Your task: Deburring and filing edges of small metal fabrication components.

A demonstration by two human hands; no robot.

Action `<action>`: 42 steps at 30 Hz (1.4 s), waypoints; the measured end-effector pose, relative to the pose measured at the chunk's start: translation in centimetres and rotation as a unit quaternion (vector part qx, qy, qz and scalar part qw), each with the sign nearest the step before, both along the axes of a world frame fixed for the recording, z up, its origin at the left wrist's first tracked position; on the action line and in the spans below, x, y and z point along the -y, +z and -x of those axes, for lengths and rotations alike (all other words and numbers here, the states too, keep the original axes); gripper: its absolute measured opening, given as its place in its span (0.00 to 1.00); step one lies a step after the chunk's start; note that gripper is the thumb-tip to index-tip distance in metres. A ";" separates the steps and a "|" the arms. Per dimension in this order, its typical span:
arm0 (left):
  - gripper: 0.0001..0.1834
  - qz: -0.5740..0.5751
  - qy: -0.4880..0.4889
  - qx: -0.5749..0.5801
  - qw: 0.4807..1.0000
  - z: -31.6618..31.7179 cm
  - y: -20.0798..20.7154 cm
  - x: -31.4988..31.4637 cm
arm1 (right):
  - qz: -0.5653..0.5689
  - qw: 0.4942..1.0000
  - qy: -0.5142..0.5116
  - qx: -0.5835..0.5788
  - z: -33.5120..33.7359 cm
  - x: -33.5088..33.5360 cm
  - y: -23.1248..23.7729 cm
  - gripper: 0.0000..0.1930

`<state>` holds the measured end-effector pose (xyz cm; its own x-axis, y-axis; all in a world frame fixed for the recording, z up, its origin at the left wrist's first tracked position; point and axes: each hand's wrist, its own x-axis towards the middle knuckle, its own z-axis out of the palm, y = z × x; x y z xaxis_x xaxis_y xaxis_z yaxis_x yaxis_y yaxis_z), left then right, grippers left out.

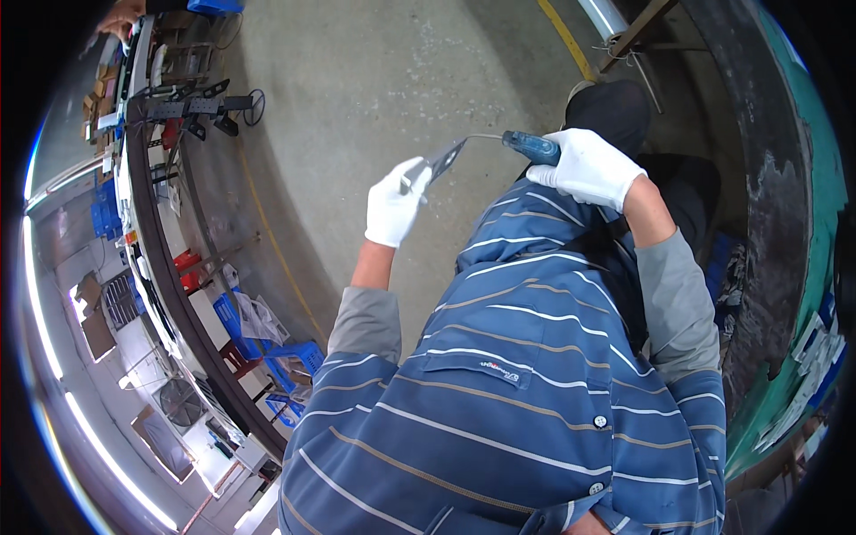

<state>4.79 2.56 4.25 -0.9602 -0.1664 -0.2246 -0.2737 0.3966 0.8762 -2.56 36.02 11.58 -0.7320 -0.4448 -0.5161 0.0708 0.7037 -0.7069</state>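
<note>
My left hand (392, 207), in a white glove, is closed on one end of a small flat grey metal plate (445, 161) with holes in it. In my right hand (596, 169), also gloved in white, is a deburring tool (531, 147) with a blue handle and a thin metal shaft. That shaft bends down toward the plate's upper end and appears to meet its edge. Both hands are held out in front of my body, above the floor. The fingertips of my right hand are partly hidden behind the handle.
Along the left runs a long bench (143, 169) with dark metal brackets (189, 108) on it. Blue crates (234, 323) stand beneath. At right is a worn dark table edge (774, 205) with a green sheet (827, 152). Another person's hand (120, 20) shows at upper left.
</note>
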 end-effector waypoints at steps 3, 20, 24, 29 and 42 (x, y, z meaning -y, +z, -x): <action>0.17 0.211 -0.139 -0.030 0.967 -1.1 -0.1 0.1 | 0.004 0.998 -0.026 0.054 0.8 -0.3 0.2 0.12; 0.19 0.237 -0.160 -0.175 0.942 -1.4 0.0 0.2 | 0.089 0.991 0.004 0.104 -1.4 0.0 0.2 0.14; 0.19 0.231 -0.153 -0.180 0.944 -1.6 0.1 0.1 | 0.113 0.988 0.026 0.105 -2.0 0.6 1.5 0.14; 0.18 0.223 -0.156 -0.198 0.942 -1.4 1.5 -1.2 | 0.031 0.984 -0.050 -0.171 -2.5 1.3 -0.4 0.16; 0.18 0.136 -0.172 -0.254 0.942 -1.2 5.3 -7.5 | -0.127 0.807 -0.152 -0.557 0.7 8.3 3.4 0.17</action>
<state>5.95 10.02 9.51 -0.9398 0.1897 0.2843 0.3395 0.6143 0.7123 -3.28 27.69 14.98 -0.8603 -0.1406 0.4899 -0.3116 0.9058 -0.2873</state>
